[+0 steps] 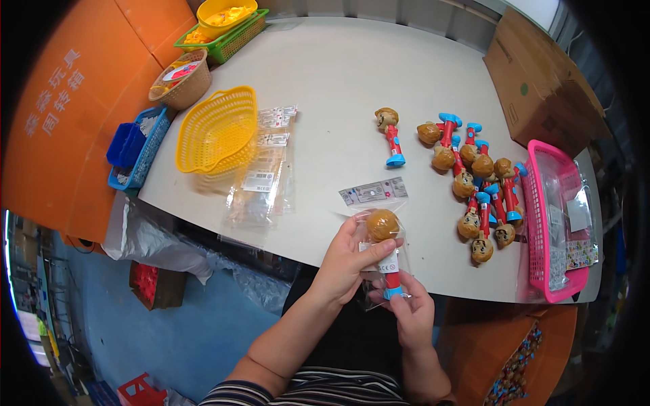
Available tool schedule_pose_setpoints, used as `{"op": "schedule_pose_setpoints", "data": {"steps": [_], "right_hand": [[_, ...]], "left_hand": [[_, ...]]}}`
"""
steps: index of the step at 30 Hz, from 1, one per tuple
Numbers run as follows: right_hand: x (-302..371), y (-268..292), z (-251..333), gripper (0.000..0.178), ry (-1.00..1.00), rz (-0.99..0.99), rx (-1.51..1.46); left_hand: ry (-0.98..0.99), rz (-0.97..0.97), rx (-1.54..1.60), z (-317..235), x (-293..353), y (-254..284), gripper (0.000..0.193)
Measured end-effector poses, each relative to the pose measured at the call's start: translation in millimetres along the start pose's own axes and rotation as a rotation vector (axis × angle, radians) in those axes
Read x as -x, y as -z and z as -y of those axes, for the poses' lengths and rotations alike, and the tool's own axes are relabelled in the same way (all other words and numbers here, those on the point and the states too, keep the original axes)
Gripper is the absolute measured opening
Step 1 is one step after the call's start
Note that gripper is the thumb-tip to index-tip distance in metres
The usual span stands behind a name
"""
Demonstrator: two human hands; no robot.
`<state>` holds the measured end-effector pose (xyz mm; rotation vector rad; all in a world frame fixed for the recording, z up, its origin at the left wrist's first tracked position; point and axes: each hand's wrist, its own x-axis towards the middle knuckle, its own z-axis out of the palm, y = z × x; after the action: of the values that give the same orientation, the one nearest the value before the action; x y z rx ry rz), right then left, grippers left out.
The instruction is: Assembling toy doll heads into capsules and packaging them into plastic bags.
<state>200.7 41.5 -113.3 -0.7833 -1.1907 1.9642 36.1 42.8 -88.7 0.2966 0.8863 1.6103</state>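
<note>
Just past the table's near edge, both hands hold a clear plastic bag (371, 193) with a printed header strip. A toy figure (382, 225) with a round brown head, red body and blue base is inside it, head toward the header. My left hand (347, 260) is closed around the bag's left side, thumb across the front by a white label. Lower down, my right hand (413, 312) pinches the bag near the blue base. A lone toy figure (391, 137) lies beyond them, with a loose pile of several matching toy figures (479, 169) to its right.
Flat clear bags (264, 179) lie in a stack beside a yellow basket (218, 132) on the left. A pink basket (538, 223) with flat packs stands at the right edge, near a cardboard box (542, 81). Blue (150, 152), tan (193, 88) and green (237, 44) baskets line the left side.
</note>
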Motion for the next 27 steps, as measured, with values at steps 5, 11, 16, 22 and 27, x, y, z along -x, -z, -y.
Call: {"op": "schedule_pose_setpoints", "data": {"steps": [5, 11, 16, 22, 27], "right_hand": [[-2.9, 8.4, -12.5, 0.040, -0.091, -0.005, -0.163], [-4.0, 0.9, -14.6, 0.041, -0.051, -0.009, 0.016], [-2.5, 18.8, -22.5, 0.050, -0.026, 0.049, -0.008], [0.3, 9.3, -11.8, 0.063, -0.154, -0.053, -0.068], [5.3, 12.7, -7.0, 0.061, 0.150, -0.181, 0.026]], "left_hand": [[0.052, 0.011, 0.207, 2.5, -6.5, 5.8, 0.043], [-0.153, -0.121, -0.034, 1.6, -0.4, -5.1, 0.041], [-0.140, -0.036, -0.116, -2.6, -1.4, 1.9, 0.042], [-0.035, 0.049, 0.242, 4.0, -7.5, 7.7, 0.040], [-0.113, -0.094, 0.155, 7.0, -7.8, 6.0, 0.038]]}}
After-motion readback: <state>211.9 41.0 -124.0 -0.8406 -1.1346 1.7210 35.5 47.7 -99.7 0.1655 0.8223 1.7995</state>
